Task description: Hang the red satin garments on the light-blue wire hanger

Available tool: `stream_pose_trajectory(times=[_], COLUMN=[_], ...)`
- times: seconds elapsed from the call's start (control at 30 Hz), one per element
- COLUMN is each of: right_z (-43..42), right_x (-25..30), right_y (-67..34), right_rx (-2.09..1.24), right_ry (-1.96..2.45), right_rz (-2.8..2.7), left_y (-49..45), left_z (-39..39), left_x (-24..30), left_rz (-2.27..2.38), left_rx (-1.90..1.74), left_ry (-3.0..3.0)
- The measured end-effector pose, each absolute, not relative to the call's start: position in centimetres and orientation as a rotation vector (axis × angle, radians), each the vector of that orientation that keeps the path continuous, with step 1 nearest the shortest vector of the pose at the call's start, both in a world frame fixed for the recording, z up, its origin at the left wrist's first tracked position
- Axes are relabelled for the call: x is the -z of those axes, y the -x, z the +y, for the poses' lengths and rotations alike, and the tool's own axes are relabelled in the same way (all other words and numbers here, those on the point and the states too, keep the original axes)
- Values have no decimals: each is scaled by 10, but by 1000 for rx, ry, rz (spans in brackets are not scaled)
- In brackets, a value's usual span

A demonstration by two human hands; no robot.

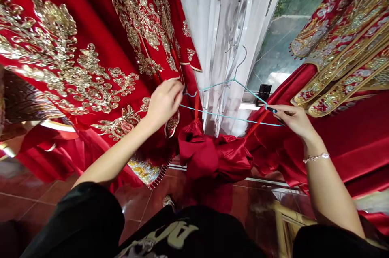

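Note:
A light blue wire hanger (pixel 231 117) hangs level in front of me, its metal hook pointing up toward a white curtain. My left hand (pixel 164 102) is closed in a pinch on the hanger's left end. My right hand (pixel 291 118) pinches the right end. A plain red satin garment (pixel 212 154) dangles from the hanger by two thin red straps and bunches below it.
Red gowns with gold sequin embroidery (pixel 91 59) hang at left and at right (pixel 349 47). A white sheer curtain (pixel 225 27) covers the window ahead. A small black phone (pixel 263 94) stands on the sill. Glossy dark red floor tiles (pixel 146 205) lie below, with a gold chair frame (pixel 285 221) at lower right.

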State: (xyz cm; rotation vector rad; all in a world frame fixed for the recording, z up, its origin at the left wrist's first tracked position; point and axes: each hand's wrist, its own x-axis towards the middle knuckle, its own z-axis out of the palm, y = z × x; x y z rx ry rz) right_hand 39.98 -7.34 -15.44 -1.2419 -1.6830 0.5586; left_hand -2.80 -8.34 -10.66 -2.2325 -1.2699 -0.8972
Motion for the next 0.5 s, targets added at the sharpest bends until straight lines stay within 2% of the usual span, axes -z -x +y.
stream_pose_trajectory(times=[0.13,0.2,0.27,0.33,0.5], right_z=[-80,-81,-77,-72,-65], right_x=[177,187,193,196,200], right_y=[-401,-400,-398,-396,-390], right_rx=[-592,-602,-599,-590,-633], right_ry=[1109,1073,1092,1106,1028], right_rz=[-1527,-1438,-1374,-1306,-1157], left_y=[35,37,38,34,-4], left_z=[-113,-116,-110,-99,-74], left_x=[167,176,163,138,111], left_rz=[-1103,-1226,-1344,-1381,-1549], left_rx=[786,969,1275,1406,1158], left_ry=[2864,2931,2717,2444,2340])
